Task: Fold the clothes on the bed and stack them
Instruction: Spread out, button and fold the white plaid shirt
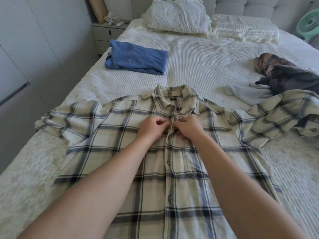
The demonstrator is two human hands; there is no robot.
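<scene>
Plaid shirt (120, 152) lying flat, front up, near half of bed (198, 66), collar pointing far. Button placket running near-to-far, dead center between hands. Left hand (151, 125) and right hand (187, 127) both pinching placket just below collar, looks like doing up top button. Folded jeans (138, 57) sitting far left.

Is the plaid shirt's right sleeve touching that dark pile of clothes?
Touching. In the head view the plaid shirt sleeve lies over the near edge of the dark pile.
</scene>
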